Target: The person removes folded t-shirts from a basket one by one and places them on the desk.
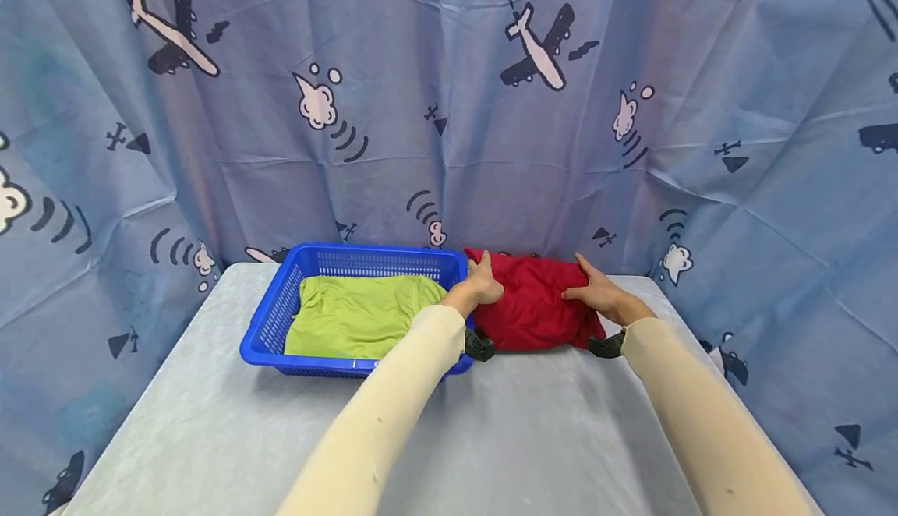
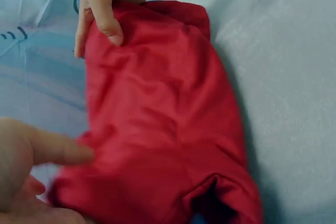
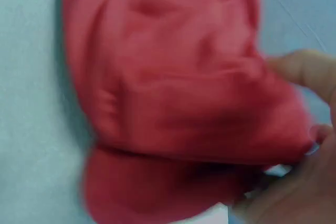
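- Much of the head view is printed curtain (image 1: pixel 421 95), standing behind the pale tabletop (image 1: pixel 196 422).
- One blue basket (image 1: pixel 309 362) sits on the tabletop, with a green cloth (image 1: pixel 358 313) lying inside.
- One red cloth (image 1: pixel 529 298) lies just right of the basket, its long axis running side to side between the hands; this end-to-end span looks like the key relation. Whether cloth and basket touch is hidden.
- Two hands flank it. The right hand (image 1: pixel 599 296) grips the far end, thumb on top, fingers beyond the edge.
- The left hand (image 1: pixel 482 284), nearer the basket, touches the other end, one finger extended; I cannot tell whether it is clamped.
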`<state>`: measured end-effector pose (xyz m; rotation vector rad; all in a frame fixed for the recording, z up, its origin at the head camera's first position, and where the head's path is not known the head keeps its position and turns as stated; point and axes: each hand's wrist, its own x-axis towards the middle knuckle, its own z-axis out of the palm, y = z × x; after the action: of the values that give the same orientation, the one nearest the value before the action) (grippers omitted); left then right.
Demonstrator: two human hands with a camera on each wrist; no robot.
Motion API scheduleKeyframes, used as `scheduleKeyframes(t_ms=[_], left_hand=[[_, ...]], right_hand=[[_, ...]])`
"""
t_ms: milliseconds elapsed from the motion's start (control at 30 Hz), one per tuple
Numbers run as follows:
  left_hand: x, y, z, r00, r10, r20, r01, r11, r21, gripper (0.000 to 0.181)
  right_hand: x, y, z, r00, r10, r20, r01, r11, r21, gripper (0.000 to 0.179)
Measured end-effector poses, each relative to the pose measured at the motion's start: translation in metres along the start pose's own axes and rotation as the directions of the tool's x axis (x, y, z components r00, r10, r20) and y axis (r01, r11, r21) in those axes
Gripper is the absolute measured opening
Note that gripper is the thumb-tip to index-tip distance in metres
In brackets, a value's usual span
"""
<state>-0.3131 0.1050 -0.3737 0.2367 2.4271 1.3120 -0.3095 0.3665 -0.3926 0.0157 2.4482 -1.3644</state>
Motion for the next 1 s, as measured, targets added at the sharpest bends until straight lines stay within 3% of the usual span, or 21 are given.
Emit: scheduleKeyframes(t_ms=[167, 367, 533, 733, 1000], left_hand=[[-0.002, 0.0, -0.001, 0.999, -0.009, 0.044, 0.013, 0.996, -0.092, 0.095], [-0.008, -0.001, -0.007, 0.998, 0.019, 0.065, -0.013, 0.995, -0.099, 0.089], [-0.016, -0.002, -0.011, 0.995, 0.077, 0.06, -0.07, 0.99, -0.119, 0.083], [-0.028, -0.003, -0.015, 0.989, 0.147, 0.01, -0.144, 0.98, -0.136, 0.074], [-0.045, -0.01, -0.022, 0.982, 0.189, 0.004, -0.186, 0.97, -0.157, 0.067]], right_hand=[[-0.005, -0.003, -0.004, 0.995, 0.094, -0.022, -0.096, 0.988, -0.119, 0.108], [-0.013, -0.011, -0.006, 0.995, 0.098, -0.024, -0.1, 0.983, -0.154, 0.102], [-0.017, -0.016, -0.003, 0.998, 0.06, -0.008, -0.061, 0.988, -0.139, 0.096], [-0.023, -0.021, 0.006, 1.0, -0.003, 0.011, 0.004, 0.995, -0.103, 0.094], [-0.034, -0.033, 0.017, 0.998, -0.058, 0.029, 0.061, 0.992, -0.112, 0.081]])
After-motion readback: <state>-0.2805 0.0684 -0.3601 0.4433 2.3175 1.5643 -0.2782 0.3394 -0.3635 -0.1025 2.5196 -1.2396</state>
